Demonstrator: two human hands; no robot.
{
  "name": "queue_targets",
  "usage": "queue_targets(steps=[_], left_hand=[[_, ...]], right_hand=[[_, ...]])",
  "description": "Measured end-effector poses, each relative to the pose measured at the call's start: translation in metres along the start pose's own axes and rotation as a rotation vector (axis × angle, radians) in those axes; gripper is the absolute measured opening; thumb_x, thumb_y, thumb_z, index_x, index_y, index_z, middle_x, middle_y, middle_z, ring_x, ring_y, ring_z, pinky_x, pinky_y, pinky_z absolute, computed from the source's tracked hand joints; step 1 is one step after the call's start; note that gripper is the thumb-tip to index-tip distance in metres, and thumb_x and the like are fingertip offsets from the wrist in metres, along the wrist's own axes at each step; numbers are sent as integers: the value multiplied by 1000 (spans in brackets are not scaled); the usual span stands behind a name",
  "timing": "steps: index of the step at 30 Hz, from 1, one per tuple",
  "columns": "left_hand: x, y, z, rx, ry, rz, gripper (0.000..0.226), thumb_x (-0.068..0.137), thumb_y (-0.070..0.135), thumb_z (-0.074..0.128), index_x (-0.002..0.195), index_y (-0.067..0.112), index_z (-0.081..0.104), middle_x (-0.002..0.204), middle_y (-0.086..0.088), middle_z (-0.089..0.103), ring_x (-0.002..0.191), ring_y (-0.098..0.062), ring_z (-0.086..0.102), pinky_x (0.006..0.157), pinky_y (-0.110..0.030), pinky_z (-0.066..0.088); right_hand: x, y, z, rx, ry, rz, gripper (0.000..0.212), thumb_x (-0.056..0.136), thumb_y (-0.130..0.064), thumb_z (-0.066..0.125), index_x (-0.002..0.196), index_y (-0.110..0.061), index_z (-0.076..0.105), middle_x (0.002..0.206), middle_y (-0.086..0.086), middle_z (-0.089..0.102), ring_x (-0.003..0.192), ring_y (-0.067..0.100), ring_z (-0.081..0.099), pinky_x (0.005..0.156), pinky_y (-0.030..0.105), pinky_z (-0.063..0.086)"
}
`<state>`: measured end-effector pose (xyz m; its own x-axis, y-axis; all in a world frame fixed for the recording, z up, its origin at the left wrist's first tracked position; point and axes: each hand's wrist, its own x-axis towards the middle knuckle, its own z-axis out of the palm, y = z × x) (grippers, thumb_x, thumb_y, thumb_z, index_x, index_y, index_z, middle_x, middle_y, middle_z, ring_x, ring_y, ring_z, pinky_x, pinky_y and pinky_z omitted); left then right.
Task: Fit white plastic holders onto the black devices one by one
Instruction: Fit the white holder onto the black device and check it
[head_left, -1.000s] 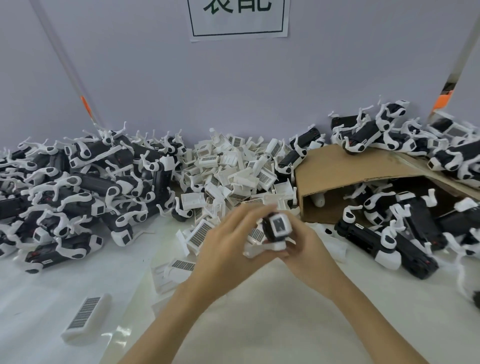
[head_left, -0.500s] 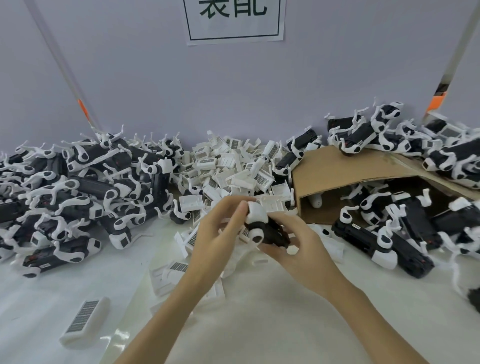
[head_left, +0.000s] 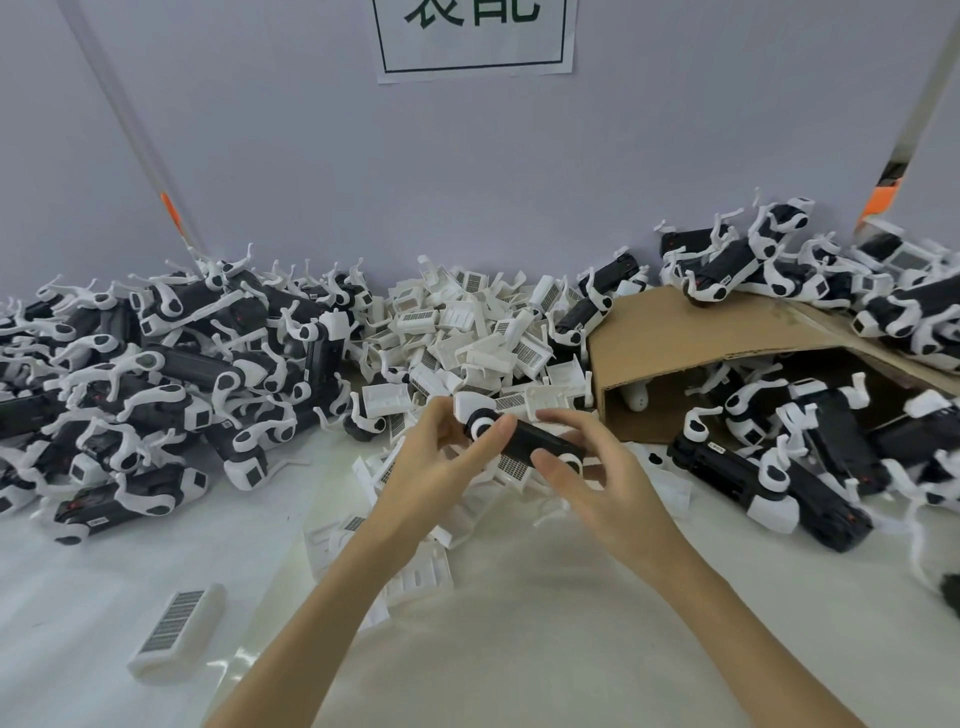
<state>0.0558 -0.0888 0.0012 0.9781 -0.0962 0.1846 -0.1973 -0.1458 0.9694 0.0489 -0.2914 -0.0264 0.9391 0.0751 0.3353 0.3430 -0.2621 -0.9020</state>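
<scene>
Hands met above the white bench (head_left: 597, 649): the left hand (head_left: 436, 467) and right hand (head_left: 597, 483) together gripped one black device (head_left: 540, 441), held level in the air, with a white plastic holder (head_left: 475, 408) at its far end. Behind it lay one heap of loose holders (head_left: 467, 332), a pile of fitted devices (head_left: 156, 364) on the left, and more spilling from one cardboard box (head_left: 701, 332) on the right, all too many and too tangled to count. One lone holder (head_left: 179, 631) lay near the left edge; the wall sign (head_left: 475, 36) was cut off at the top.
</scene>
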Motion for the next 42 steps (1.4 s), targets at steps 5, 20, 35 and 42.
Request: queue_targets(steps=[5,20,35,42], left_hand=[[4,3,-16,204,-84,314,49,78,43,93,121,30,71,110,11,76,108,-8,71,89,-21,55],[15,-12,-24,856,127,1108,49,82,16,94,125,2,74,126,-8,73,119,-25,68,104,-40,55],[8,-11,-1,-70,106,-15,33,81,54,82,94,25,74,81,-3,74,69,-16,71,68,-33,60],[10,-16,4,-118,281,-94,34,83,46,88,97,21,70,78,0,71,65,-8,67,61,-18,56]], right_hand=[[-2,-1,1,-313,65,-343,81,70,-54,91,141,-33,57,134,-18,56,125,11,48,102,18,40],[2,-5,-8,-586,291,-714,74,78,-27,93,138,-11,53,141,-1,52,130,23,49,111,35,44],[6,7,-14,68,72,22,30,112,-44,39,126,-31,62,100,-5,74,90,12,71,72,29,54],[5,36,-7,-577,-36,-77,44,91,-25,80,132,-28,62,126,-9,59,120,13,48,100,31,43]])
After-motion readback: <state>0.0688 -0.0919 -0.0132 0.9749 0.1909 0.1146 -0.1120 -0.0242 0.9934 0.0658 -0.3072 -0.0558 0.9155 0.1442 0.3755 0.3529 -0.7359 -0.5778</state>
